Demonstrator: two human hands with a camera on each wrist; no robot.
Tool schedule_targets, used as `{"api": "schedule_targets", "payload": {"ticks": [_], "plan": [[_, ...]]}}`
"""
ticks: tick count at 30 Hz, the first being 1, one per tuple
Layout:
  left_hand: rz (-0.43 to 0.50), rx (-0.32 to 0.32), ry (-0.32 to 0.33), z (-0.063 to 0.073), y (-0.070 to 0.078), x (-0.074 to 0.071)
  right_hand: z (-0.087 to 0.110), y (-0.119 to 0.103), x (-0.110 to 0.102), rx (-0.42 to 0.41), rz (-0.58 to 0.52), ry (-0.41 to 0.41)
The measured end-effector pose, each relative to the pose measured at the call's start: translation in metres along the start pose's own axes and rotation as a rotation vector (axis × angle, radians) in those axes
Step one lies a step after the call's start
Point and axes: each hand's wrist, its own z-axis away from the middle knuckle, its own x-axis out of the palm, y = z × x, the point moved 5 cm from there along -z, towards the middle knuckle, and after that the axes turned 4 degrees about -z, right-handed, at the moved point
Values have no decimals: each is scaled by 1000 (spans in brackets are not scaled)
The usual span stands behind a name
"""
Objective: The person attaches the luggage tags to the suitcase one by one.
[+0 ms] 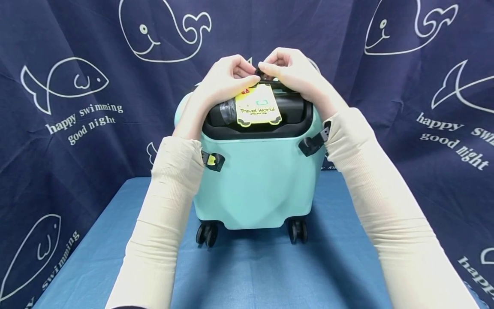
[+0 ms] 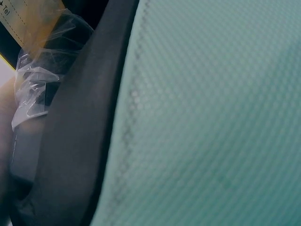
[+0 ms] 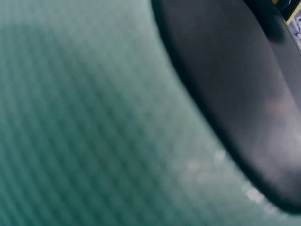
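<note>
A mint-green suitcase (image 1: pixel 258 184) stands upright on its black wheels, its textured shell filling much of both wrist views. From its black handle (image 1: pixel 291 103) hangs a yellow luggage tag (image 1: pixel 257 106) printed "Travel World". Clear plastic wrap (image 2: pixel 35 82) covers part of the handle. At the top of the tag, my left hand (image 1: pixel 227 77) pinches the dark strap (image 1: pixel 259 74) between thumb and fingers. Close against it, my right hand (image 1: pixel 289 71) pinches the same strap from the other side. The strap's fastening is mostly hidden by the fingertips.
A blue cloth (image 1: pixel 251 274) covers the table under the suitcase. Behind and to both sides hangs a dark blue curtain (image 1: pixel 88 141) with white whale and fish drawings. Small black wrist cameras (image 1: pixel 311 145) sit at the cuffs, close to the suitcase front.
</note>
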Motion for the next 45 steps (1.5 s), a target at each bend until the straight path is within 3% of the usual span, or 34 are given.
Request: {"api": "schedule_targets", "payload": {"ticks": [15,25,36,43,45], "plan": [[-4,15,-2,0,0,0,-1,0,-1,-25,-19,3],[2,20,-7,0,0,2,2,2,-3,18,117,49],[6,22,-3,-2,0,2,0,0,-3,-31,102,56],[-1,14,14,0,0,0,1,4,-3,107,245,26],[2,15,18,0,0,0,1,4,-3,112,260,3]]}}
